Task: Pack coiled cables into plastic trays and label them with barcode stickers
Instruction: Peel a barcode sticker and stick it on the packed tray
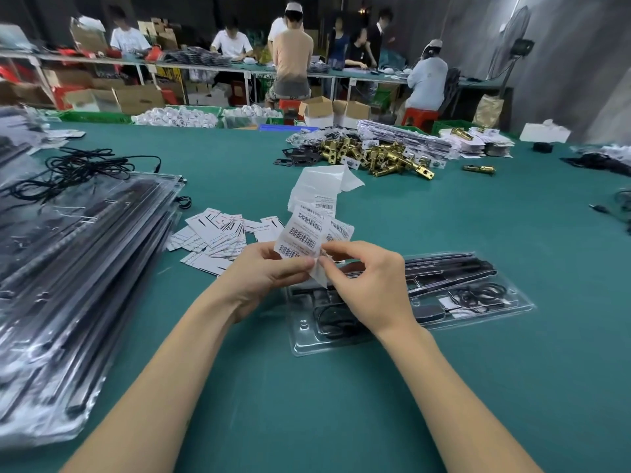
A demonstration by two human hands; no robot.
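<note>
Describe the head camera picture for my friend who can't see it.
Two hands hold a strip of barcode stickers; the left hand grips it and the right hand pinches its lower edge. Below them, a clear plastic tray with black coiled cables lies on a green table.

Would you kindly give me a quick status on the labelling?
Left hand holds barcode sticker strip; right hand pinches its lower edge, peeling. Packed tray lies beneath on table, no sticker seen yet. Nothing in the way.
</note>
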